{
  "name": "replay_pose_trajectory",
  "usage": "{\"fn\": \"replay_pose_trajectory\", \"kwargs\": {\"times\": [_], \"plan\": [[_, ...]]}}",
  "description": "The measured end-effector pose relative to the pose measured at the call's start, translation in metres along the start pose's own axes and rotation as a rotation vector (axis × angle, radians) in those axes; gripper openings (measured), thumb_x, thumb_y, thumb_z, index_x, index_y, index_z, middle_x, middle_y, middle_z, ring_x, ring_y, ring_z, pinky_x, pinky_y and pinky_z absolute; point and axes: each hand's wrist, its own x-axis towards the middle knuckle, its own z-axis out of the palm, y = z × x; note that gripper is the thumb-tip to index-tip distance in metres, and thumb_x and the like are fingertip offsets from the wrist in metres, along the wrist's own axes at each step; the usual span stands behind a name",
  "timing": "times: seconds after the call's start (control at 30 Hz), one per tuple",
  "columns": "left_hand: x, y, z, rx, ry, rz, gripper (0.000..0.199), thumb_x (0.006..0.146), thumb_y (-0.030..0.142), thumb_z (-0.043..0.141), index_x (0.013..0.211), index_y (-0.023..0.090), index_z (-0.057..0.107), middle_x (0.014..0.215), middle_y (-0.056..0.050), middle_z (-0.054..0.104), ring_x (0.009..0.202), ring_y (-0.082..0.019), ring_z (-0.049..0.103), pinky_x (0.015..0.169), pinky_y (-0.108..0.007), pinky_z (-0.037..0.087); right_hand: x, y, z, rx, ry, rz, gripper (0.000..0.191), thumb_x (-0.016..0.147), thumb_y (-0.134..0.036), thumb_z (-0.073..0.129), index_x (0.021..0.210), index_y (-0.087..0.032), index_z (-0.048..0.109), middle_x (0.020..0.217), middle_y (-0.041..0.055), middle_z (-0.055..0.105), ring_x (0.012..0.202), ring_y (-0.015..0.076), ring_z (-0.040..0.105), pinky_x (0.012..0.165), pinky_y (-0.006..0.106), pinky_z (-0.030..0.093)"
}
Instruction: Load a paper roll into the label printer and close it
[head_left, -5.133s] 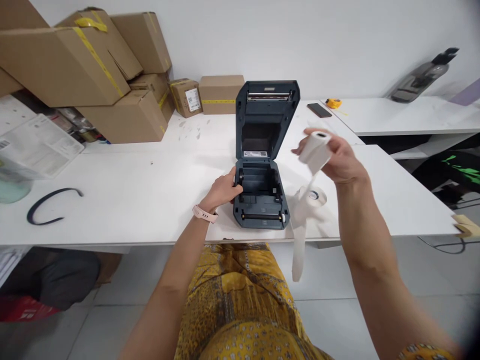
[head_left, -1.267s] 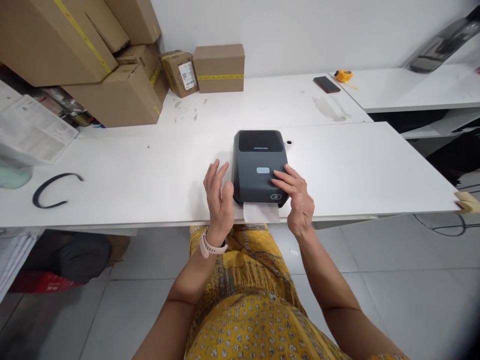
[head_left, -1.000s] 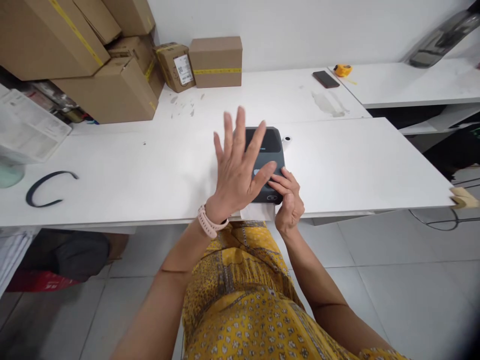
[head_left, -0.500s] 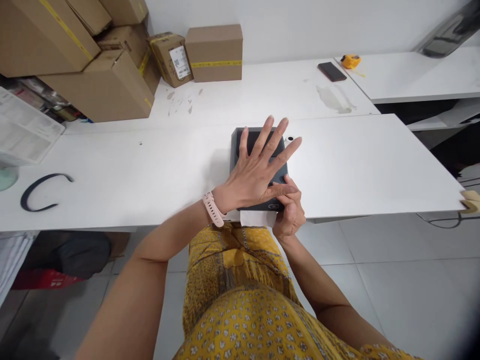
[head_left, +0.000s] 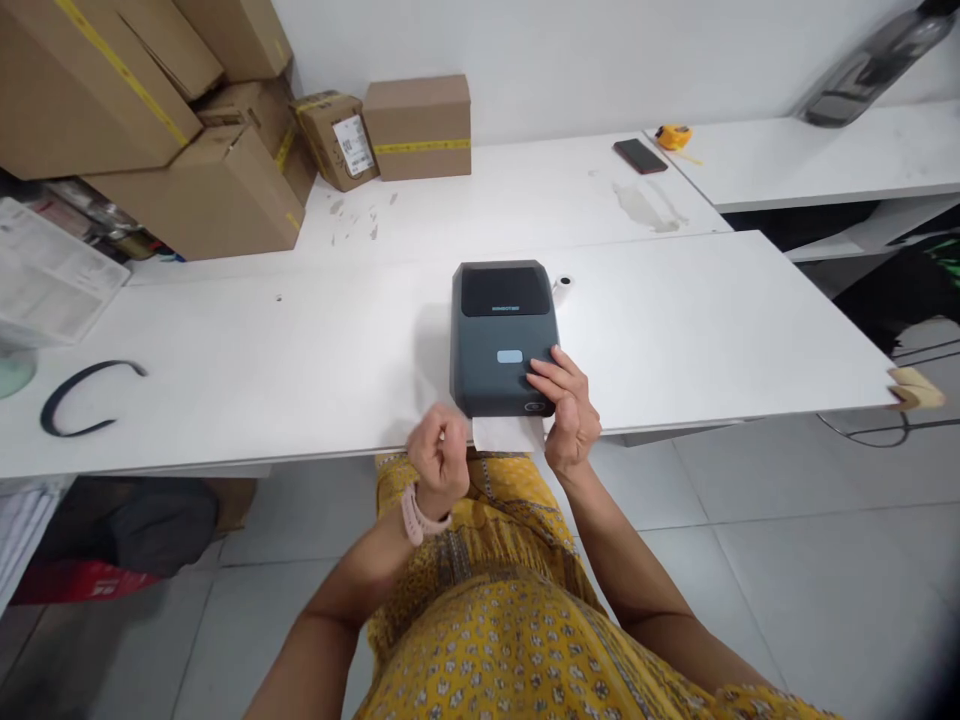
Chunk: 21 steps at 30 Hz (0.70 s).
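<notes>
A dark grey label printer (head_left: pixel 480 340) with a black glossy window and a light blue button stands at the front edge of the white table. From its front slot a piece of white paper (head_left: pixel 508 434) hangs over the edge. My left hand (head_left: pixel 439 450), with a pink band on the wrist, is curled into a fist beside the printer's front left corner, apart from the paper; nothing shows in it. At the front right corner, my right hand (head_left: pixel 571 408) holds the printer, two fingers lying on its top and the thumb bent.
Just behind the printer's right side is a small white roll (head_left: pixel 564 286). Cardboard boxes (head_left: pixel 418 125) are at the back left. A dark curved band (head_left: pixel 64 395) lies left; a phone (head_left: pixel 640 156) and yellow tape measure (head_left: pixel 673 136) lie back right.
My left hand has come off the printer's top, moving down and left, and its spread fingers have closed into a fist. My right hand remains at the printer's corner.
</notes>
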Motion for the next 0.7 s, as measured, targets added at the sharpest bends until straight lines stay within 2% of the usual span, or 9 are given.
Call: {"fn": "replay_pose_trajectory", "kwargs": {"times": [0.1, 0.17, 0.23, 0.33, 0.43, 0.57, 0.7], "plan": [[-0.044, 0.003, -0.001, -0.237, -0.235, -0.498, 0.059, 0.1, 0.065, 0.045, 0.062, 0.023, 0.059, 0.052, 0.001, 0.046, 0.048, -0.013, 0.041, 0.05, -0.031, 0.034, 0.001, -0.005, -0.004, 0.02, -0.014, 0.072, 0.048, 0.108, -0.026, 0.034, 0.119, -0.03, 0.08, 0.123, 0.0023, 0.079, 0.139, 0.0279, 0.062, 0.117, 0.059, 0.048], [-0.048, 0.003, 0.006, -0.341, -0.35, -0.743, 0.062, 0.093, 0.073, 0.052, 0.061, 0.02, 0.061, 0.05, 0.003, 0.043, 0.046, -0.011, 0.036, 0.047, -0.028, 0.029, 0.002, -0.005, -0.006, 0.027, -0.038, 0.097, 0.047, 0.109, -0.028, 0.034, 0.118, -0.031, 0.08, 0.124, 0.0022, 0.079, 0.14, 0.0277, 0.061, 0.118, 0.06, 0.047], [-0.041, 0.003, 0.013, -0.406, -0.385, -0.871, 0.063, 0.087, 0.077, 0.059, 0.062, 0.019, 0.062, 0.049, 0.004, 0.043, 0.045, -0.009, 0.035, 0.046, -0.026, 0.027, 0.002, -0.004, -0.008, 0.029, -0.06, 0.097, 0.046, 0.109, -0.03, 0.035, 0.12, -0.031, 0.079, 0.126, 0.0021, 0.078, 0.142, 0.0271, 0.06, 0.119, 0.059, 0.046], [-0.031, 0.004, 0.017, -0.467, -0.387, -0.95, 0.064, 0.082, 0.078, 0.064, 0.063, 0.018, 0.059, 0.05, 0.004, 0.046, 0.045, -0.007, 0.035, 0.045, -0.024, 0.025, 0.002, -0.002, -0.01, 0.01, -0.091, 0.086, 0.043, 0.109, -0.032, 0.036, 0.121, -0.031, 0.078, 0.127, 0.0022, 0.078, 0.143, 0.0268, 0.058, 0.12, 0.058, 0.046], [-0.035, 0.01, 0.012, -0.496, -0.381, -0.986, 0.059, 0.081, 0.073, 0.07, 0.067, 0.018, 0.055, 0.057, 0.004, 0.052, 0.045, -0.005, 0.037, 0.044, -0.022, 0.026, 0.002, -0.002, -0.01, 0.009, -0.097, 0.079, 0.042, 0.109, -0.031, 0.037, 0.122, -0.031, 0.077, 0.128, 0.0021, 0.077, 0.143, 0.0264, 0.058, 0.12, 0.057, 0.046], [-0.035, 0.016, 0.007, -0.518, -0.298, -0.963, 0.058, 0.075, 0.073, 0.077, 0.075, 0.018, 0.058, 0.065, 0.004, 0.058, 0.045, -0.004, 0.041, 0.044, -0.021, 0.029, 0.002, -0.002, -0.007, 0.011, -0.067, 0.08, 0.043, 0.109, -0.031, 0.037, 0.119, -0.031, 0.078, 0.126, 0.0026, 0.077, 0.142, 0.0261, 0.059, 0.12, 0.056, 0.046], [-0.023, 0.015, 0.011, -0.475, -0.292, -0.938, 0.064, 0.074, 0.078, 0.074, 0.064, 0.018, 0.056, 0.056, 0.004, 0.054, 0.044, -0.004, 0.037, 0.044, -0.021, 0.027, 0.002, -0.003, -0.003, -0.002, -0.03, 0.079, 0.043, 0.109, -0.031, 0.036, 0.115, -0.029, 0.079, 0.123, 0.0039, 0.077, 0.141, 0.0272, 0.059, 0.118, 0.056, 0.047]]}}
